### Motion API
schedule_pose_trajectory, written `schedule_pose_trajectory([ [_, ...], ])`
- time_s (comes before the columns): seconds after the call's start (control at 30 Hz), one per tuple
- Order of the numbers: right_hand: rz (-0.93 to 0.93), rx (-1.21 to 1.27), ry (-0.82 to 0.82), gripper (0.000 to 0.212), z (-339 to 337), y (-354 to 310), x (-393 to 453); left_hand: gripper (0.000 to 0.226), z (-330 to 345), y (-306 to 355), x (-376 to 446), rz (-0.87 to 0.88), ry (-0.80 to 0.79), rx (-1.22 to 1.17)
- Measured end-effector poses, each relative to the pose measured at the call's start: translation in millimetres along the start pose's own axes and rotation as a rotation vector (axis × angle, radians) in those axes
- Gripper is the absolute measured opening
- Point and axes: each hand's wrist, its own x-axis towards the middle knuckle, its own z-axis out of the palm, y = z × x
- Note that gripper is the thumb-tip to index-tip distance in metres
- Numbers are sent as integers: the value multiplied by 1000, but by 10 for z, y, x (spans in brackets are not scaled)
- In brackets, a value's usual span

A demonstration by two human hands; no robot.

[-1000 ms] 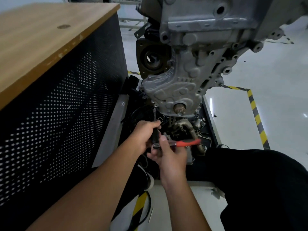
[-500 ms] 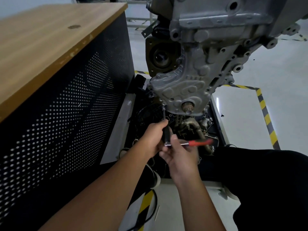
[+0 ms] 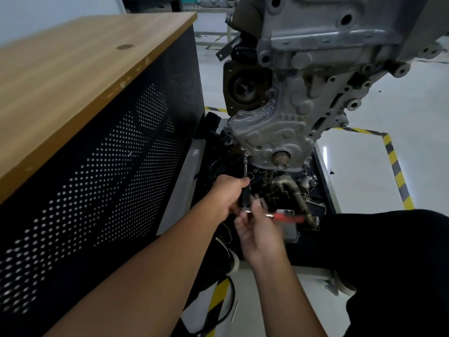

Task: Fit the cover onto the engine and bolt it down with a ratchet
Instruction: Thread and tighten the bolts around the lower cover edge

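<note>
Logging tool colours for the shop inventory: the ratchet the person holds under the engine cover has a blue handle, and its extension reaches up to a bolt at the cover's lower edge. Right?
Not quite. The ratchet handle is red, not blue, as the head view shows. The rest stands: its extension reaches up to a bolt at the lower edge of the cover.

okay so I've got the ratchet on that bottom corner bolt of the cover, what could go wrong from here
1. The long extension reaches the bolt at a slant; the socket may slip off and round it.
2. Your right hand holds the ratchet near its head, not the red grip, so leverage is probably poor.
</note>
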Motion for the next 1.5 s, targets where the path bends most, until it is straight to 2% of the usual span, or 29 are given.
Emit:
schedule_pose_trajectory([
  [0.07, -406, -713, 46, 6, -5, 24, -7, 27, 10, -20, -6, 46, 62, 96],
  [0.1, -539, -942, 49, 9, -30, 11, 25, 29, 29, -41, -6, 66, 73, 102],
  [0.13, -585, -986, 75, 10, -49, -7, 55, 32, 53, -72, 14, 89, 68, 90],
  [0.17, -522, -824, 110, 8, -37, -44, 50, 32, 70, -98, 33, 109, 51, 68],
  [0.2, -344, -526, 127, 9, -25, -100, 59, 32, 77, -118, 51, 117, 28, 34],
  [0.27, 97, 132, 32, 23, -33, -190, 68, 31, 41, -120, 98, 88, -30, -35],
  [0.3, 258, 401, -17, 29, -50, -221, 71, 32, 18, -100, 126, 50, -71, -55],
  [0.37, 389, 735, -105, 36, -80, -192, 68, 36, 3, -45, 157, -72, -182, -84],
  [0.4, 386, 796, -141, 35, -72, -146, 55, 40, 10, -32, 159, -134, -235, -106],
  [0.43, 355, 757, -158, 35, -54, -97, 42, 43, 12, -29, 154, -177, -267, -142],
  [0.47, 274, 589, -146, 32, -49, -61, 33, 43, 6, -43, 156, -195, -271, -173],
  [0.5, 145, 312, -111, 26, -49, -41, 32, 41, -13, -72, 167, -186, -255, -178],
  [0.6, -380, -715, -17, 7, -82, 52, 70, 37, -63, -154, 199, -75, -163, -69],
  [0.63, -481, -907, -18, 10, -91, 81, 76, 37, -66, -175, 216, -48, -131, -39],
  [0.67, -517, -982, -6, 13, -93, 101, 70, 37, -67, -187, 229, -19, -101, -13],
  [0.7, -463, -902, 7, 14, -80, 104, 55, 36, -69, -182, 228, 9, -77, 2],
  [0.73, -316, -646, 11, 13, -60, 83, 50, 35, -71, -160, 215, 29, -67, 8],
  [0.8, 77, 24, -58, 15, -19, 19, 51, 34, -69, -81, 180, 27, -88, -5],
  [0.87, 318, 449, -121, 29, -34, -31, 51, 28, -51, -2, 135, -10, -142, -33],
  [0.97, 416, 688, -171, 30, 7, -20, 22, 24, -12, 59, 134, -51, -212, -87],
  [1.07, 434, 751, -206, 44, 14, 51, 4, 24, -13, 44, 175, 3, -168, -68],
  [1.17, 353, 608, -184, 52, 54, 148, -1, 23, -65, 24, 163, 75, -59, 28],
  [1.3, 173, 345, -168, 24, 70, 230, -57, 24, -107, 24, 102, 137, 16, 158],
  [1.4, 65, 115, -79, 6, 62, 234, -67, 23, -71, 2, 60, 165, 48, 175],
  [1.47, -67, -114, -20, 6, 48, 213, -84, 25, -30, -24, 28, 165, 41, 146],
  [1.5, -192, -316, 12, 7, 40, 185, -92, 26, -11, -39, 11, 147, 21, 108],
])
